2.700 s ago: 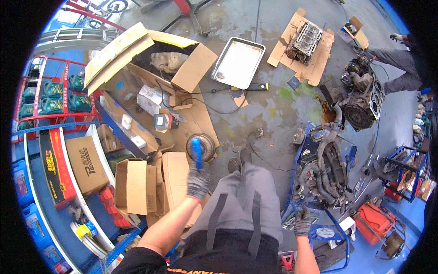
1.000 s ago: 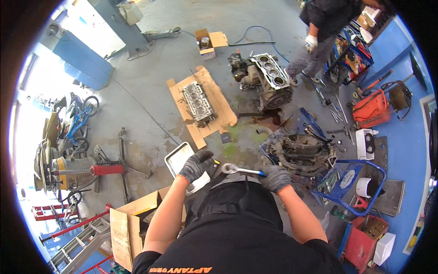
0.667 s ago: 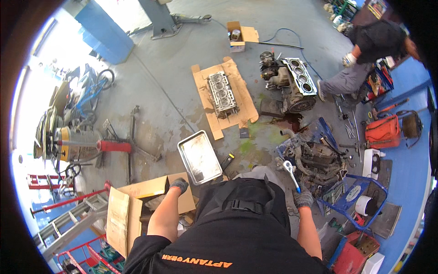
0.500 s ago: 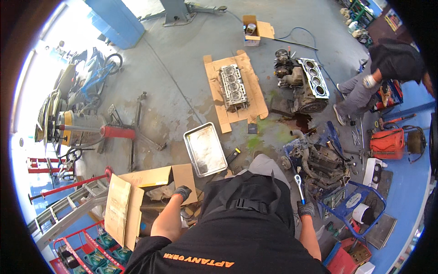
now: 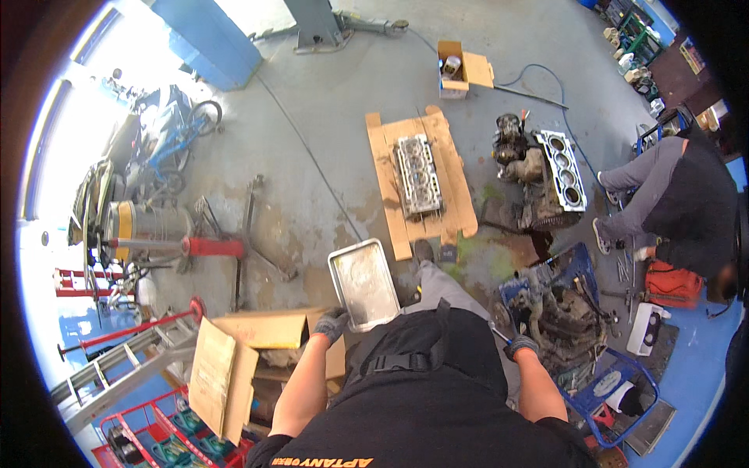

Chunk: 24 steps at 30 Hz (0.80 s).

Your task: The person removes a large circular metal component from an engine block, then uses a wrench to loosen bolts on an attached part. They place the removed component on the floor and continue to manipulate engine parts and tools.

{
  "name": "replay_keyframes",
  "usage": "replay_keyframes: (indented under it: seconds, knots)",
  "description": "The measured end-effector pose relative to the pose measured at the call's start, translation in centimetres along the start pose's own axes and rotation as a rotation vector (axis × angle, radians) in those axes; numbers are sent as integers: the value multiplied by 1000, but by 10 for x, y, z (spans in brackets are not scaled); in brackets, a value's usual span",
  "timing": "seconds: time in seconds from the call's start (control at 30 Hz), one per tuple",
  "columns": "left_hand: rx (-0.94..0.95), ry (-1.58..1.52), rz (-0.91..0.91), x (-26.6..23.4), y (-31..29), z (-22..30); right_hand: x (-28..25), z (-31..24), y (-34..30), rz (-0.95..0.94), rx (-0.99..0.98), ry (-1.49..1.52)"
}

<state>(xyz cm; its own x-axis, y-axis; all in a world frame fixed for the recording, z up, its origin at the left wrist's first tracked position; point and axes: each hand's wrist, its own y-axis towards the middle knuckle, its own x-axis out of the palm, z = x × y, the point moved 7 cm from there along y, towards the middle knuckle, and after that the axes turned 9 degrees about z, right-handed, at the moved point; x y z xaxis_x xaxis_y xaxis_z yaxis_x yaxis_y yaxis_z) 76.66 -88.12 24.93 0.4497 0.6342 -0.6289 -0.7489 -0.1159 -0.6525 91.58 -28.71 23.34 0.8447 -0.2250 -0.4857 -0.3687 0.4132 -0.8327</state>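
Observation:
My left hand [image 5: 331, 325], in a dark glove, hangs beside the lower left edge of a shallow metal tray [image 5: 365, 287]. Its fingers look loosely apart and hold nothing I can see; contact with the tray cannot be made out. In my right hand [image 5: 522, 345], also gloved, is a ratchet wrench [image 5: 502, 335] with a blue handle, partly hidden by my body. Just right of that hand lies a dirty engine assembly [image 5: 566, 312] with pipes. Ahead, a cylinder head [image 5: 418, 175] rests on flattened cardboard [image 5: 454, 160].
An engine block [image 5: 562, 168] stands farther right, near a crouching co-worker [image 5: 671, 195]. By my left arm is an opened cardboard box [image 5: 257, 331]. A blue stool [image 5: 616, 390] stands at right, a red stand [image 5: 212, 247] at left. Oily and green stains mark the floor.
My view has shifted and one foot now shows ahead by the cardboard. My left hand has come close to the tray. The ratchet points more sideways. The co-worker has bent lower.

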Motion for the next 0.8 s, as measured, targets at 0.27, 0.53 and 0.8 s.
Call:
replay_keyframes:
  seconds: [0.27, 0.53, 0.8]
  knots:
    - [101, 227, 154, -135, 75, -13, -183, -112, 138, 288, -105, 344]
    - [-139, -57, 300, -194, 164, 58, -332, -144, 185, 233, -95, 342]
    - [-22, 209, 293, -259, 315, 99, -292, -148, 213, 73, 112, 367]
